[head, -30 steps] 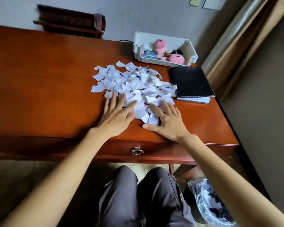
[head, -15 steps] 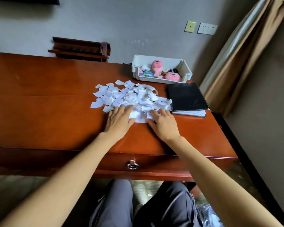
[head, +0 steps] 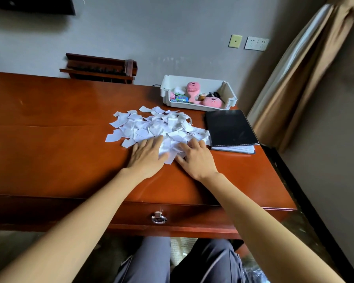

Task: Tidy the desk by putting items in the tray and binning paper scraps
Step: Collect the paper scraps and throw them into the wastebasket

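Note:
A heap of white paper scraps [head: 151, 125] lies in the middle of the brown desk [head: 49, 144]. My left hand [head: 146, 155] lies flat at the heap's near left edge, fingers spread and touching the scraps. My right hand [head: 195, 159] lies flat at the near right edge, fingers among the scraps. Neither hand grips anything. A white tray [head: 231, 94] stands at the back right of the desk, holding pink plush toys [head: 212, 102] and small items.
A black notebook [head: 230, 127] lies right of the scraps, near the desk's right edge. A wooden rack [head: 99, 67] stands against the wall at the back. A drawer with a ring pull [head: 158, 218] faces me. A curtain [head: 294, 78] hangs at the right.
Both hands have slid forward into the heap and pushed the near scraps closer together. The camera has tilted up, so the bin under the desk is out of view.

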Demonstrator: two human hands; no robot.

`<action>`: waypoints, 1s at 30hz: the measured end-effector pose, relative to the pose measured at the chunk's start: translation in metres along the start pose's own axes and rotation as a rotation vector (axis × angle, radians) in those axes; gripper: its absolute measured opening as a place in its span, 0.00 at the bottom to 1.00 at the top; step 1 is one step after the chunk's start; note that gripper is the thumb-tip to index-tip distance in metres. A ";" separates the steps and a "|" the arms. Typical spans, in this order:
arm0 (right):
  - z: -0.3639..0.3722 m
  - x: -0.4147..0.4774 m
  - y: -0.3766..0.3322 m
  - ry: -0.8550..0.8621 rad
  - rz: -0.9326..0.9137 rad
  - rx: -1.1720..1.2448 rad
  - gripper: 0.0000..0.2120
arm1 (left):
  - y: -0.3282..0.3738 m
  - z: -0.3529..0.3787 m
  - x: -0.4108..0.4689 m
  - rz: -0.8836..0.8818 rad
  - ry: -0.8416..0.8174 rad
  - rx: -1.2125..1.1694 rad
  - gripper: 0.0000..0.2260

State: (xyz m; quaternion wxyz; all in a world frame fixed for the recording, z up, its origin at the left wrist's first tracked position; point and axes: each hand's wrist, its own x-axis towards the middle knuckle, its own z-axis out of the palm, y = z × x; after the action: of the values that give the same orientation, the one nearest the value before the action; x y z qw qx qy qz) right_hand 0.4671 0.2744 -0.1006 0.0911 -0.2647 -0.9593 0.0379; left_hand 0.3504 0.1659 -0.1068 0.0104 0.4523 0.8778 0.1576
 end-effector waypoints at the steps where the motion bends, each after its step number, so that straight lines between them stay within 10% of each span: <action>1: 0.001 0.002 0.001 0.010 0.003 0.009 0.22 | -0.001 0.001 0.002 0.001 0.005 0.030 0.25; 20: -0.005 0.033 0.007 0.255 0.293 0.612 0.09 | 0.005 -0.009 0.039 0.023 0.202 0.160 0.14; 30: -0.028 0.050 0.014 0.378 0.345 0.818 0.12 | 0.019 -0.041 0.062 -0.214 0.424 -0.619 0.13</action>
State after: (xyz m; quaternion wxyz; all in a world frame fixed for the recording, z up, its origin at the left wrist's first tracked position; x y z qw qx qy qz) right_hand 0.4374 0.3128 -0.0671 0.3531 -0.3648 -0.7743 0.3779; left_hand 0.3224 0.2146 -0.0548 -0.0188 0.2909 0.8138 0.5028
